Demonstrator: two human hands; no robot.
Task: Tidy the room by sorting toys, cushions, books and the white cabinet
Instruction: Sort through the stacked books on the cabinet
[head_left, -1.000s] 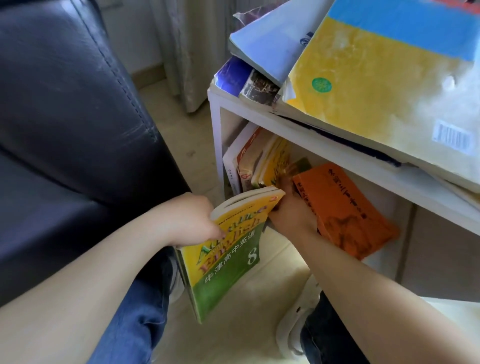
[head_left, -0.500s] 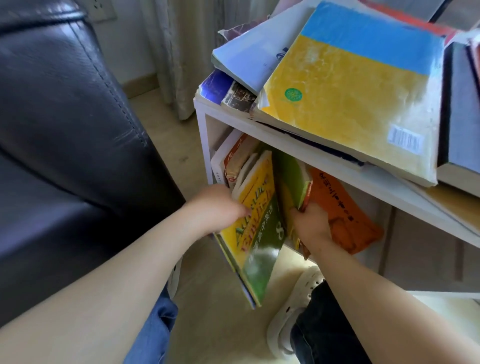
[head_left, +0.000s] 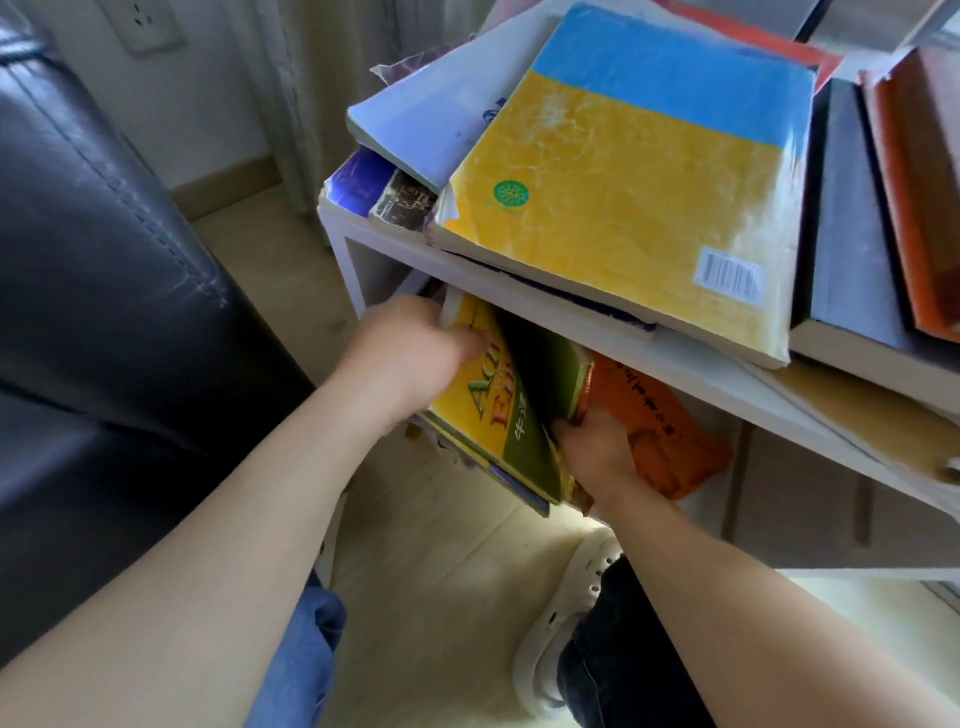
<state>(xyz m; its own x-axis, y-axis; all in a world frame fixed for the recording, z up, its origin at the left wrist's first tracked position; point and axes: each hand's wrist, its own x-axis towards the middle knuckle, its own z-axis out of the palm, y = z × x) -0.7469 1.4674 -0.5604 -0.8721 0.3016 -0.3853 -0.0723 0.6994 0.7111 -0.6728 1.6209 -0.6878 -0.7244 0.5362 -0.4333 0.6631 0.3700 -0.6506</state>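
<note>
Books crowd the white cabinet (head_left: 384, 244), which stands on the right of the scene, and both hands reach into its lower shelf. The left hand (head_left: 410, 358) has its grip clenched on the yellow-and-green book (head_left: 493, 415), fingers curled over the book's upper left edge. This book stands tilted in the left end of the shelf opening, its near lower corner jutting out past the shelf edge over the floor (head_left: 441, 571). Just right of it, and touching it, a dark green book (head_left: 550, 364) leans the same way. The right hand (head_left: 597, 447) holds this one at its near lower corner, grip closed round it, with the fingertips hidden between the covers. An orange book (head_left: 660, 426) lies slanted just right of that hand, partly behind it.

On the cabinet's top, a yellow-and-blue book (head_left: 623, 182) lies flat, its near edge overhanging the front. A pale blue book (head_left: 431, 104) lies to its far left, partly under it. A grey book (head_left: 852, 234) and a red-brown book (head_left: 919, 182) are stacked at the right.

A dark sofa (head_left: 104, 260) fills the left side, a curtain (head_left: 322, 78) hangs at the far wall, and a white shoe (head_left: 561, 613) rests on the floor below the right forearm.
</note>
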